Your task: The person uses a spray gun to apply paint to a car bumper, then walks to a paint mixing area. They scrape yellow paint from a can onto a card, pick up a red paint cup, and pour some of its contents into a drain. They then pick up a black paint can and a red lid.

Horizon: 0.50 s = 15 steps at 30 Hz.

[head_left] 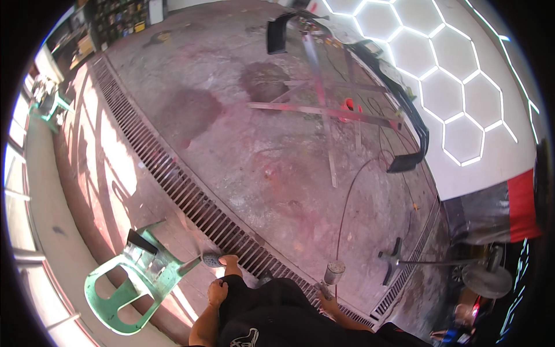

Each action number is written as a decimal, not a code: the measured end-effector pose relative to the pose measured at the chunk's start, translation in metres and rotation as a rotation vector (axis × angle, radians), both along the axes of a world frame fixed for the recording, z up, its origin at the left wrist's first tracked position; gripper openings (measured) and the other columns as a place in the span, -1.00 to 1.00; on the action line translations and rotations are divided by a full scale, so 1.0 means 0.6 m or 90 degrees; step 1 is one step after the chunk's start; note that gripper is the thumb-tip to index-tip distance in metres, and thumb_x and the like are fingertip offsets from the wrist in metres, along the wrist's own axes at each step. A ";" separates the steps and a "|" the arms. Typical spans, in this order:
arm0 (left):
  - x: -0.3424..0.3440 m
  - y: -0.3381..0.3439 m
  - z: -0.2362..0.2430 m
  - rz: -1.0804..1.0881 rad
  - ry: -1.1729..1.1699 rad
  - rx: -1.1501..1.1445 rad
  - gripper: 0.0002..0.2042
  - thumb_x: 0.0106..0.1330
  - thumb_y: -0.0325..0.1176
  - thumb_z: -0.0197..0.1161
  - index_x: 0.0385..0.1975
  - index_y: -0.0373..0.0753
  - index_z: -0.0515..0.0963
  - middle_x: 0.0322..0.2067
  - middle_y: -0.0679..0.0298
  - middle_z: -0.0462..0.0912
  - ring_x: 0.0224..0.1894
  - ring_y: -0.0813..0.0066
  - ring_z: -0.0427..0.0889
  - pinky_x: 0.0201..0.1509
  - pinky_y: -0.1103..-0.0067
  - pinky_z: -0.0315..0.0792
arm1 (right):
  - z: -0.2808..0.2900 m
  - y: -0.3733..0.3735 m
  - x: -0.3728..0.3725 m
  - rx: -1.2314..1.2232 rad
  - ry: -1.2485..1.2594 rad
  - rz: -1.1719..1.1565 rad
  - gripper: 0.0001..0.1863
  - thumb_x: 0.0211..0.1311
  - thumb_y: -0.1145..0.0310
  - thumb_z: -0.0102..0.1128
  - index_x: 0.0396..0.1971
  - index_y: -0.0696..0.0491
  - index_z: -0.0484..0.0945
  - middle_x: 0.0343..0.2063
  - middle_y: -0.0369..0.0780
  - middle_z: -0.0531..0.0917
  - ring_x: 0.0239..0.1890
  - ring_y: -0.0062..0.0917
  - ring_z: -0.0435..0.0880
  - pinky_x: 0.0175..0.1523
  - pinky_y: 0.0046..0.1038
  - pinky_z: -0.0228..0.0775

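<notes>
My left hand (217, 292) is closed in a loose fist beside my dark shorts at the left thigh, and no object shows in it. In my right hand (326, 290), at the lower middle, is a spray gun, its metal cup (334, 272) standing up above my fingers. Most of the gun's body is hidden by the hand or too small to make out. A thin hose (344, 205) runs from near the cup up across the floor. Ahead on the right, a dark car bumper (399, 92) rests around a metal stand (324, 110).
A green plastic chair (130, 289) with things on its seat stands at my left. A floor grate (196, 199) crosses diagonally before my feet. Red-orange objects (348, 110) lie by the stand. A pole-mounted round fixture (487, 280) and base (393, 261) stand right. Shelves (121, 20) are far left.
</notes>
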<state>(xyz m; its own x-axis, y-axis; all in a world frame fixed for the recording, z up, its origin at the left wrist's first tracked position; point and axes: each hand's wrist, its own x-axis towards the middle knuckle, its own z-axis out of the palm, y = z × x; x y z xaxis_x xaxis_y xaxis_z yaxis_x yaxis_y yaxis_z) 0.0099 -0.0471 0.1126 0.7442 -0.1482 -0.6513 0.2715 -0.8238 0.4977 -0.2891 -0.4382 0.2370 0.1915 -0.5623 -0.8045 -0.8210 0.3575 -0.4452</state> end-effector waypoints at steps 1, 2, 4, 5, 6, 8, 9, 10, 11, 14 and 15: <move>-0.010 -0.008 -0.011 -0.040 0.005 -0.008 -0.55 0.40 -0.07 0.32 0.08 -0.30 0.73 0.01 -0.12 0.82 0.13 -0.17 0.76 0.27 0.11 0.60 | -0.008 0.017 -0.070 -0.006 -0.032 -0.041 -0.51 0.52 -0.14 0.41 0.02 0.03 0.72 -0.44 -0.33 0.65 -0.66 -0.67 0.41 -0.55 -0.46 0.26; -0.019 -0.030 -0.009 -0.092 0.009 -0.008 -0.55 0.40 -0.06 0.32 0.08 -0.30 0.74 0.01 -0.11 0.82 0.14 -0.17 0.76 0.28 0.11 0.60 | -0.001 0.029 -0.146 0.032 0.024 -0.060 -0.57 0.50 -0.10 0.46 0.07 -0.06 0.75 -0.50 -0.34 0.61 -0.67 -0.69 0.38 -0.55 -0.49 0.22; -0.030 -0.075 0.016 -0.177 0.013 -0.001 -0.54 0.40 -0.05 0.30 0.08 -0.29 0.74 0.02 -0.11 0.82 0.15 -0.18 0.76 0.29 0.12 0.59 | -0.004 0.088 -0.251 -0.060 -0.023 -0.053 -0.55 0.50 -0.13 0.44 0.07 -0.07 0.77 -0.48 -0.34 0.63 -0.57 -0.68 0.49 -0.44 -0.49 0.33; -0.031 -0.093 0.025 -0.204 0.010 0.006 -0.54 0.40 -0.04 0.30 0.08 -0.29 0.75 0.03 -0.11 0.82 0.16 -0.18 0.76 0.29 0.13 0.59 | -0.006 0.110 -0.278 -0.087 0.006 -0.024 -0.52 0.50 -0.16 0.43 0.03 -0.03 0.76 -0.46 -0.33 0.65 -0.50 -0.65 0.55 -0.36 -0.47 0.39; -0.038 -0.112 0.034 -0.234 0.012 0.011 -0.54 0.40 -0.04 0.30 0.08 -0.29 0.75 0.03 -0.11 0.83 0.16 -0.18 0.76 0.29 0.13 0.59 | -0.004 0.130 -0.310 -0.114 0.042 0.004 -0.49 0.49 -0.18 0.42 -0.01 0.01 0.76 -0.44 -0.32 0.67 -0.43 -0.63 0.61 -0.28 -0.45 0.44; -0.053 -0.125 0.057 -0.278 0.000 0.033 -0.54 0.40 -0.03 0.29 0.07 -0.29 0.76 0.02 -0.12 0.83 0.15 -0.18 0.77 0.29 0.14 0.59 | 0.047 0.152 -0.313 -0.051 0.014 -0.004 -0.44 0.48 -0.20 0.41 0.07 0.03 0.76 -0.32 -0.22 0.78 -0.24 -0.49 0.71 -0.04 -0.32 0.56; -0.067 -0.153 0.065 -0.303 -0.008 0.027 -0.53 0.40 -0.03 0.29 0.07 -0.29 0.76 0.02 -0.12 0.83 0.15 -0.18 0.77 0.29 0.14 0.59 | 0.051 0.164 -0.335 -0.062 0.018 -0.019 -0.46 0.48 -0.17 0.42 0.06 0.04 0.75 -0.35 -0.26 0.75 -0.28 -0.53 0.70 -0.10 -0.36 0.56; -0.078 -0.172 0.067 -0.316 -0.012 0.021 -0.53 0.40 -0.02 0.28 0.06 -0.29 0.76 0.01 -0.13 0.83 0.14 -0.17 0.78 0.29 0.14 0.59 | 0.047 0.170 -0.351 -0.073 0.023 -0.020 -0.49 0.49 -0.14 0.43 0.05 0.04 0.74 -0.38 -0.30 0.73 -0.32 -0.57 0.70 -0.15 -0.39 0.55; -0.095 -0.200 0.078 -0.337 -0.029 -0.007 -0.52 0.38 -0.01 0.33 0.04 -0.32 0.76 -0.03 -0.15 0.83 0.09 -0.15 0.80 0.24 0.16 0.62 | 0.030 0.176 -0.376 -0.076 -0.011 -0.040 -0.48 0.48 -0.13 0.45 0.06 0.05 0.74 -0.36 -0.29 0.75 -0.32 -0.59 0.71 -0.15 -0.42 0.56; -0.147 -0.274 0.088 -0.427 -0.022 -0.085 -0.52 0.39 -0.01 0.32 0.03 -0.33 0.75 -0.04 -0.14 0.83 0.08 -0.13 0.81 0.22 0.16 0.62 | -0.047 0.174 -0.431 -0.095 -0.081 -0.106 -0.39 0.44 -0.16 0.44 0.20 0.04 0.73 -0.04 -0.07 0.86 0.02 -0.30 0.84 0.14 -0.25 0.60; -0.161 -0.288 0.094 -0.459 -0.016 -0.086 -0.52 0.39 -0.01 0.32 0.03 -0.34 0.75 -0.04 -0.14 0.84 0.08 -0.12 0.81 0.22 0.17 0.62 | -0.046 0.172 -0.426 -0.124 -0.102 -0.108 -0.37 0.44 -0.17 0.44 0.23 0.03 0.72 -0.04 -0.06 0.85 0.01 -0.27 0.84 0.13 -0.24 0.60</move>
